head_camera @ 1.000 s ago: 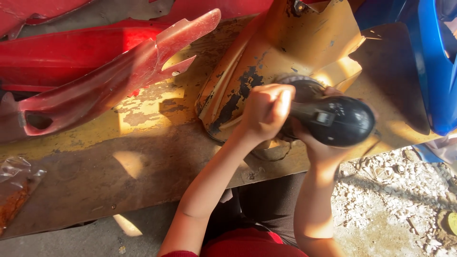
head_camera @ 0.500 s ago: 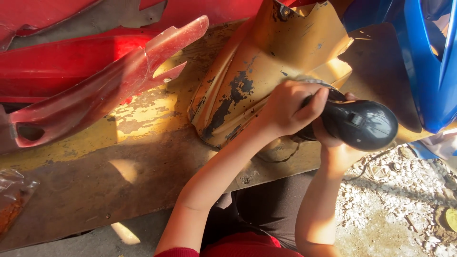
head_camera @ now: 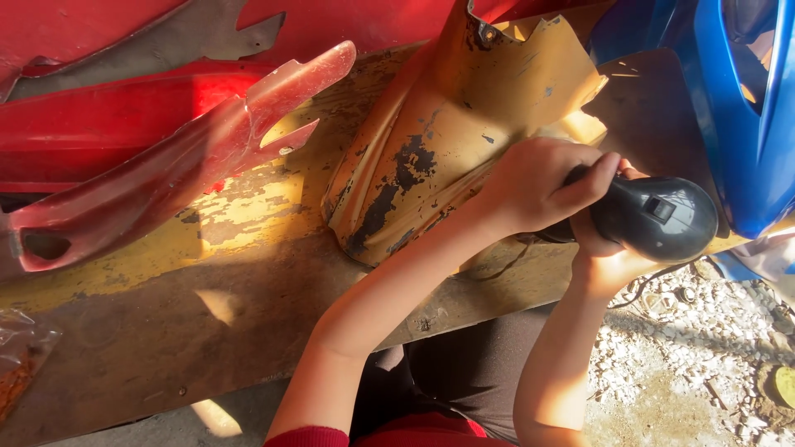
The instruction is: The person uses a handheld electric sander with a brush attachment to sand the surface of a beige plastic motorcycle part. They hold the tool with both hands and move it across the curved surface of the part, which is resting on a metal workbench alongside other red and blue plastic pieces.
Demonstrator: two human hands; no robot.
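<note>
- Two hands were on one dark grey power tool [head_camera: 654, 217], close together, nearly touching at the tool's neck.
- Left hand [head_camera: 538, 184] was wrapped over the front of the tool, fingers curled down around the neck, clamped tight.
- Right hand [head_camera: 609, 252] gripped from underneath, just behind the left hand; only its thumb side and palm edge showed, the rest was hidden by the tool body.
- Rounded rear housing of the tool stuck out to the right of both hands, with a small switch on top.
- Working end of the tool was hidden under the left hand; probably a sanding head, but I couldn't tell.
- Yellow plastic panel [head_camera: 464, 141] lay directly under and ahead of the left hand, the tool pressed to its lower right edge. Paint was worn through to black in patches left of the left hand.
- Panel rested on a worn wooden board [head_camera: 207, 306] with flaking yellow paint, running under both forearms and far out to the left.
- Red plastic panels [head_camera: 157, 174] lay well left of the hands, on the board's far side.
- Blue plastic panel [head_camera: 737, 124] sat just beyond the tool, right of the right hand.
- Gravel ground [head_camera: 687, 356] showed below the right forearm.
- Clear plastic bag [head_camera: 21, 364] sat at the far left edge, well apart from both hands.
</note>
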